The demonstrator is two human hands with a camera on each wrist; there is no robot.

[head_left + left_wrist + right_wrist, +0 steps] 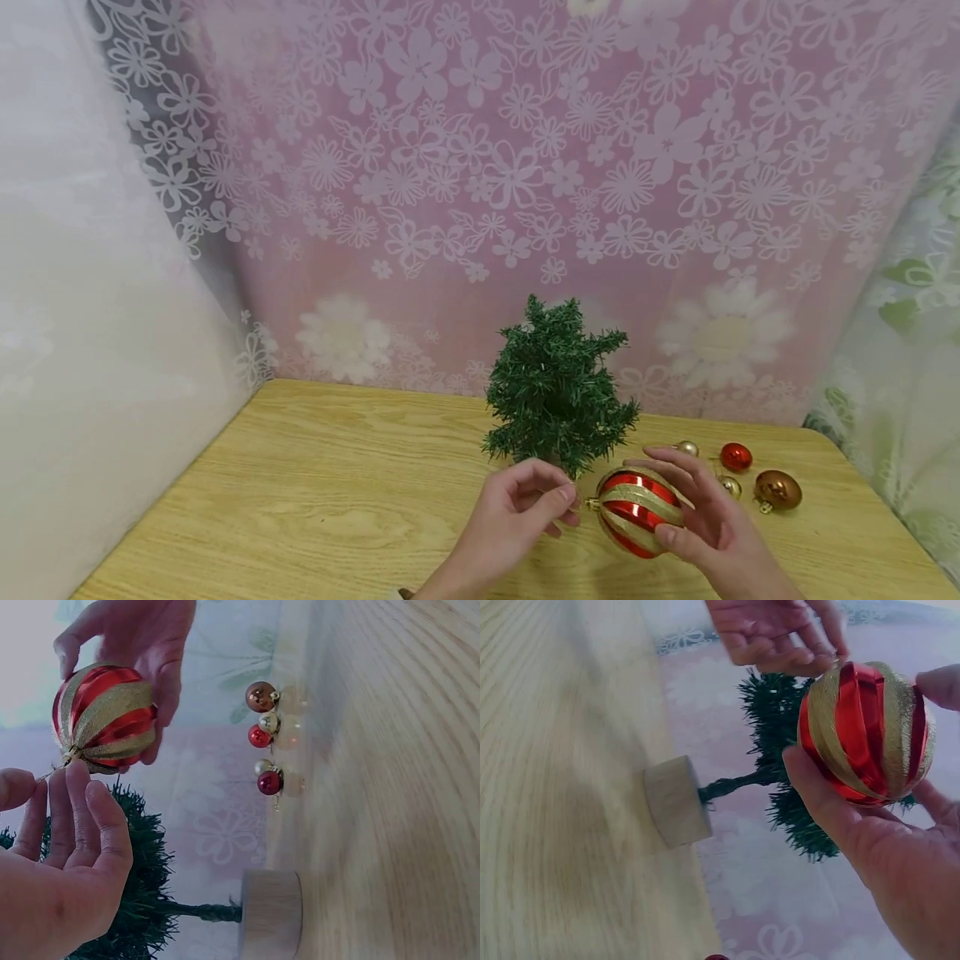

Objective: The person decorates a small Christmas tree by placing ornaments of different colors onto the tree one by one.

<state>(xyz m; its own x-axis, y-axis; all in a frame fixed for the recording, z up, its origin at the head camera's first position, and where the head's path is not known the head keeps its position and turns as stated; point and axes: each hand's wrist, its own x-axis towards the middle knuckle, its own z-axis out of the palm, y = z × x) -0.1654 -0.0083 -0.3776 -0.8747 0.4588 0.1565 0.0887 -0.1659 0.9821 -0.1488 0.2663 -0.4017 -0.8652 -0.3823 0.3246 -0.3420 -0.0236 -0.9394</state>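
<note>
A large red Christmas bauble (637, 510) with gold glitter stripes is held above the table by my right hand (712, 521), fingers and thumb spread round its sides. Its gold cap (592, 504) points left. At that cap, my left hand (513, 512) pinches the thin hanging loop (46, 777) between thumb and forefinger, as the left wrist view shows. Just behind both hands stands a small green artificial Christmas tree (555, 387), with no ornament showing on its branches. Its round wooden base (678, 802) sits on the table.
On the wooden table (322, 475), right of the tree, lie several smaller baubles, among them a brown one (777, 490), a red one (736, 457) and a gold one (730, 487). A pink flowered curtain (465, 208) hangs behind the table's back edge.
</note>
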